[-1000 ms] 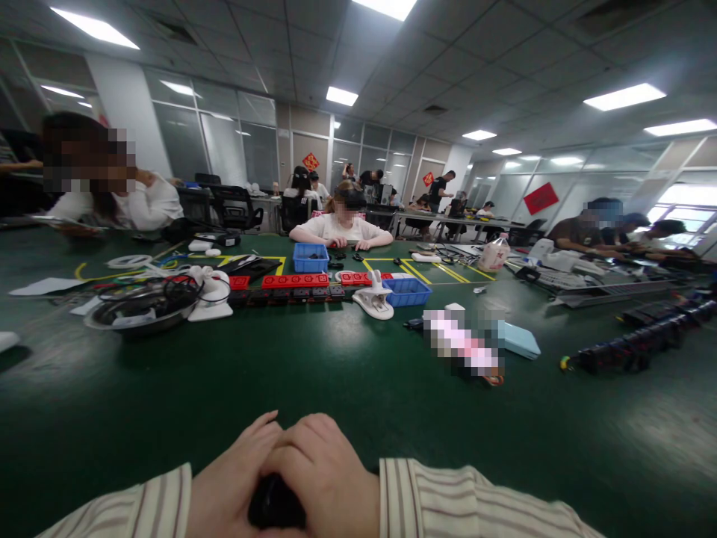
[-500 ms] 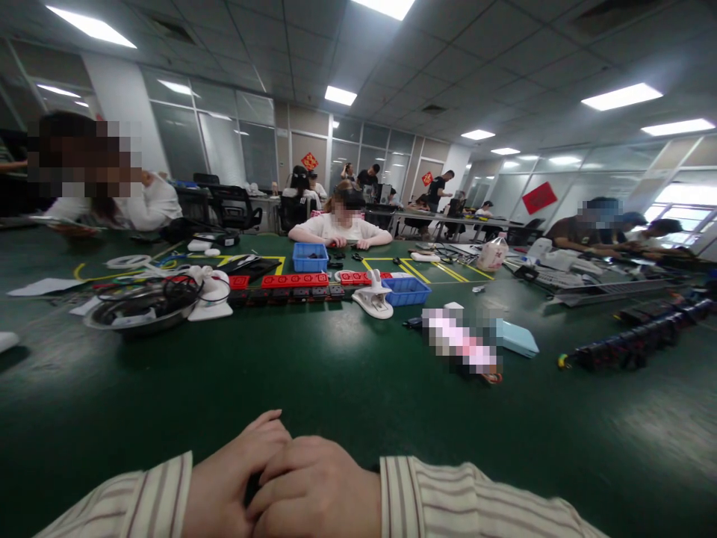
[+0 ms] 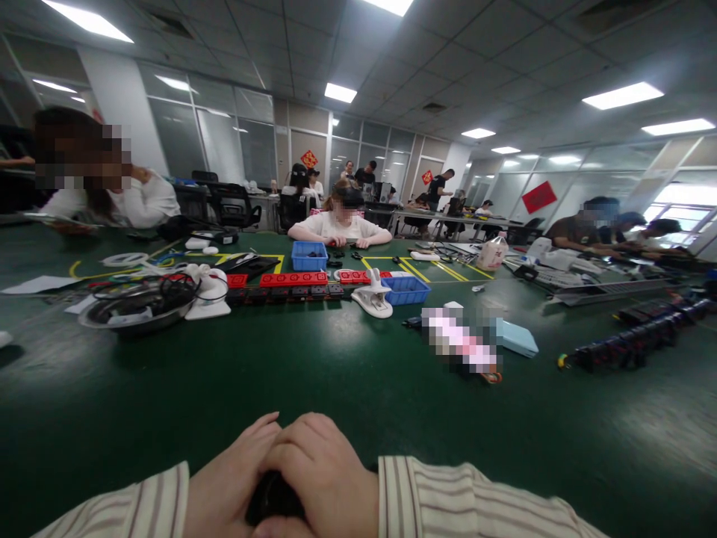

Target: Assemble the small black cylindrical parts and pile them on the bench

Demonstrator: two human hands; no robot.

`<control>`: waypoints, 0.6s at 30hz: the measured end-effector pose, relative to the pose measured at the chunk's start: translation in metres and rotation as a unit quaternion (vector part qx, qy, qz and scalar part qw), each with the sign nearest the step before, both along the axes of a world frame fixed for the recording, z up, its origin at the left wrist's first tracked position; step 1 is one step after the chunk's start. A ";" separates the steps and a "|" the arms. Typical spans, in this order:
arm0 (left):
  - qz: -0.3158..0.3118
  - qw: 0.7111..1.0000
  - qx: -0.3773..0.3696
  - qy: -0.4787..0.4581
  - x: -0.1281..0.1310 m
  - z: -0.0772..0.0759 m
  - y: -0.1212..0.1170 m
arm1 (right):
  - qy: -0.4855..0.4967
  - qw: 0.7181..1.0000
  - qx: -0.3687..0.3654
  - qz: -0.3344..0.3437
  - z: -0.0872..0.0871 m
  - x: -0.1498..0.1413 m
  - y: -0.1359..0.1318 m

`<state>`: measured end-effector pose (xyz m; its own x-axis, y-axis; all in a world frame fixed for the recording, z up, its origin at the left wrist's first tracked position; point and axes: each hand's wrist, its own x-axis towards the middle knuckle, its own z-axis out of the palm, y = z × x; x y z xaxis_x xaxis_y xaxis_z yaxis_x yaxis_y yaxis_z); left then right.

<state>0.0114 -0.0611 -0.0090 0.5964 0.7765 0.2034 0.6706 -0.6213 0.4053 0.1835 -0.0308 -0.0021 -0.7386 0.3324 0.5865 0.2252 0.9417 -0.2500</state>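
At the bottom of the view, my left hand and my right hand meet above the table's near edge. Curled fingers of my right hand lie against and over the left one, its thumb low at the frame's bottom. Most left fingers are hidden behind it; one fingertip pokes out at the top. Between the palms shows a dark patch; whether it is an object or only shadow I cannot tell. Both hands look closed. Striped cream sleeves cover both wrists.
Across the green table stand a metal bowl, red power strips, a blue bin, a second blue bin, a white clip-on stand and a light-blue box. A person sits opposite; others sit left and right.
My right hand has risen slightly at the knuckles, and its fingers have shifted. The dark patch between the hands shows larger. The camera has moved slightly.
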 end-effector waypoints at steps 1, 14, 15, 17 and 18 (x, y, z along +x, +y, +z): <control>0.000 1.000 -0.011 -0.003 0.001 0.002 0.000 | 0.002 1.000 0.005 -0.009 0.000 0.000 0.000; -0.065 0.996 -0.067 -0.003 -0.007 -0.007 0.017 | -0.091 0.982 0.052 0.155 0.005 0.001 0.006; -0.064 0.996 -0.068 -0.005 -0.007 -0.007 0.017 | -0.090 0.979 0.059 0.170 0.004 0.001 0.008; -0.065 0.995 -0.070 -0.007 -0.006 -0.004 0.015 | -0.094 0.973 0.074 0.195 0.000 0.001 0.010; -0.064 0.995 -0.071 -0.006 -0.005 -0.001 0.014 | -0.096 0.971 0.079 0.202 -0.001 0.001 0.010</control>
